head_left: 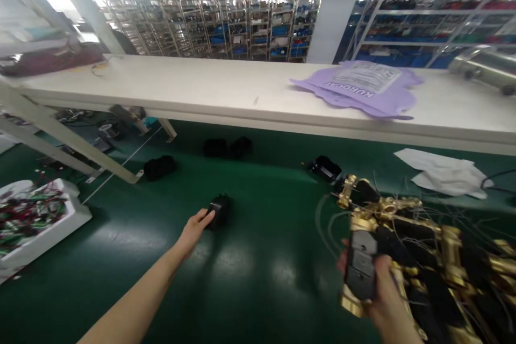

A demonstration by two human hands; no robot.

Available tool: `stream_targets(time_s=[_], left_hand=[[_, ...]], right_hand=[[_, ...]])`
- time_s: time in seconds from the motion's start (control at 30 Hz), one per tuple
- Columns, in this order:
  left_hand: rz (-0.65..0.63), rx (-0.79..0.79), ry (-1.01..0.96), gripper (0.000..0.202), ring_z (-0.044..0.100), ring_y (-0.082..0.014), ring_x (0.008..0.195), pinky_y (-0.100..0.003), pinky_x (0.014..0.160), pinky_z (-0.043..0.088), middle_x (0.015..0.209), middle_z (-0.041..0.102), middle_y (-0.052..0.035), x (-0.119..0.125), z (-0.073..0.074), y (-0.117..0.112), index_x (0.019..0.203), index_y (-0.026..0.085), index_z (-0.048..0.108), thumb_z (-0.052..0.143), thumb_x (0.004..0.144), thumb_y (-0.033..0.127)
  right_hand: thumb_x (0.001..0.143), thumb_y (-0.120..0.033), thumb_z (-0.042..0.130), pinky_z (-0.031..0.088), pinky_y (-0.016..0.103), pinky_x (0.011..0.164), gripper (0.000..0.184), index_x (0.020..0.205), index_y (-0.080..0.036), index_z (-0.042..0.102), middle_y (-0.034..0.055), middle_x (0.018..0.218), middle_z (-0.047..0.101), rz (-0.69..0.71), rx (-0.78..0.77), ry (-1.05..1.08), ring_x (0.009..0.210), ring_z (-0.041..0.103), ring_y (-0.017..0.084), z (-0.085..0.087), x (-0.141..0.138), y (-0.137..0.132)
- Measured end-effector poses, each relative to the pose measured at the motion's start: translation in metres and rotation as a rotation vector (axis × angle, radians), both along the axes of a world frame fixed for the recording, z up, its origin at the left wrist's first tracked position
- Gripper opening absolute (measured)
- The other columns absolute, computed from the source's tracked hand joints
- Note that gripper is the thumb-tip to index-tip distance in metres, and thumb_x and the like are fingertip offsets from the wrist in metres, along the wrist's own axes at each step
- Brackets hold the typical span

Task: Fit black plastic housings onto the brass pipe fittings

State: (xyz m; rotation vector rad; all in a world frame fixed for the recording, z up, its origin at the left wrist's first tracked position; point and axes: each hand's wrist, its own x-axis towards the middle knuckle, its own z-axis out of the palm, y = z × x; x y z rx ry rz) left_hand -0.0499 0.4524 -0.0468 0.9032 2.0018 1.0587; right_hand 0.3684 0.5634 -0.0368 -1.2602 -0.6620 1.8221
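Observation:
My left hand [197, 230] reaches out over the green work surface, thumb and fingers closed on a small black boxy part [220, 210] that is blurred. At the right, my right hand [385, 290] grips a gold-ended assembly [363, 263] by its sides, its grey plate facing up. Thin clear wires trail from the top of it. Right beside that hand lies a heap of similar gold and black assemblies [435, 258], tangled with wires. Beyond the heap sits an open black housing [325, 168].
Several black parts [160, 167] lie under the raised white shelf [201, 80]. A white foam box [76, 215] of coloured wires stands at the left. A white cloth [447, 172] lies at the right. On the shelf are a purple bag [363, 88] and a metal cylinder [487, 67].

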Motion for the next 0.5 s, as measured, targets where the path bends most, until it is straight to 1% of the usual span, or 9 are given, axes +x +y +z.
stream_targets(time_s=[0.07, 0.1, 0.13, 0.2, 0.3, 0.37, 0.43, 0.5], left_hand=[[0.164, 0.176, -0.451, 0.040, 0.057, -0.0198, 0.089, -0.026, 0.078, 0.042, 0.090, 0.066, -0.0064, 0.024, 0.015, -0.034, 0.093, 0.015, 0.067, 0.063, 0.073, 0.050], [0.224, 0.219, -0.601, 0.039, 0.057, -0.0185, 0.088, -0.024, 0.078, 0.042, 0.090, 0.067, -0.0060, 0.037, 0.023, -0.050, 0.094, 0.016, 0.067, 0.068, 0.070, 0.047], [0.273, 0.241, -0.707, 0.038, 0.058, -0.0173, 0.087, -0.023, 0.078, 0.043, 0.091, 0.067, -0.0057, 0.049, 0.031, -0.066, 0.094, 0.016, 0.067, 0.071, 0.069, 0.043], [0.335, 0.263, -0.817, 0.035, 0.059, -0.0165, 0.087, -0.023, 0.078, 0.044, 0.092, 0.068, -0.0055, 0.071, 0.045, -0.093, 0.095, 0.017, 0.068, 0.074, 0.067, 0.038], [0.331, 0.258, -0.844, 0.039, 0.060, -0.0181, 0.087, -0.025, 0.077, 0.045, 0.095, 0.068, -0.0061, 0.095, 0.061, -0.124, 0.100, 0.017, 0.067, 0.074, 0.067, 0.036], [0.295, 0.189, -0.799, 0.040, 0.060, -0.0183, 0.084, -0.024, 0.072, 0.045, 0.093, 0.068, -0.0067, 0.105, 0.068, -0.138, 0.100, 0.016, 0.067, 0.072, 0.069, 0.039], [0.279, 0.088, -0.705, 0.041, 0.060, -0.0174, 0.076, -0.023, 0.066, 0.044, 0.086, 0.069, -0.0068, 0.113, 0.071, -0.149, 0.095, 0.014, 0.068, 0.071, 0.068, 0.045], [0.255, 0.002, -0.609, 0.044, 0.059, -0.0170, 0.070, -0.023, 0.062, 0.043, 0.078, 0.069, -0.0064, 0.119, 0.073, -0.155, 0.087, 0.012, 0.069, 0.070, 0.066, 0.051]], right_hand=[[0.064, -0.061, 0.065, 0.051, 0.035, 0.058, 0.051, 0.088, -0.017, 0.064, 0.0081, 0.070, 0.067, 0.087, -0.128, 0.109, 0.061, 0.063, 0.022, 0.003, -0.046, -0.032], [0.063, -0.058, 0.069, 0.051, 0.033, 0.057, 0.048, 0.087, -0.017, 0.063, 0.0065, 0.069, 0.066, 0.101, -0.165, 0.148, 0.061, 0.063, 0.020, 0.004, -0.066, -0.047], [0.060, -0.052, 0.073, 0.050, 0.031, 0.056, 0.045, 0.086, -0.017, 0.062, 0.0044, 0.069, 0.066, 0.107, -0.186, 0.180, 0.059, 0.062, 0.018, 0.004, -0.083, -0.062], [0.054, -0.043, 0.080, 0.047, 0.026, 0.052, 0.043, 0.082, -0.017, 0.059, 0.0008, 0.065, 0.064, 0.129, -0.201, 0.202, 0.054, 0.059, 0.014, 0.002, -0.108, -0.089], [0.050, -0.039, 0.082, 0.044, 0.024, 0.047, 0.045, 0.078, -0.016, 0.055, -0.0008, 0.060, 0.061, 0.213, -0.216, 0.156, 0.049, 0.056, 0.013, 0.000, -0.127, -0.121], [0.052, -0.039, 0.080, 0.045, 0.026, 0.049, 0.047, 0.082, -0.016, 0.053, -0.0002, 0.064, 0.062, 0.240, -0.194, 0.117, 0.053, 0.058, 0.015, 0.002, -0.134, -0.137], [0.056, -0.037, 0.077, 0.048, 0.028, 0.056, 0.047, 0.090, -0.017, 0.052, 0.0005, 0.071, 0.064, 0.249, -0.100, 0.077, 0.062, 0.061, 0.016, 0.007, -0.141, -0.148], [0.061, -0.034, 0.074, 0.048, 0.029, 0.064, 0.042, 0.092, -0.018, 0.051, 0.0015, 0.078, 0.065, 0.299, 0.063, 0.009, 0.070, 0.062, 0.017, 0.015, -0.146, -0.157]])
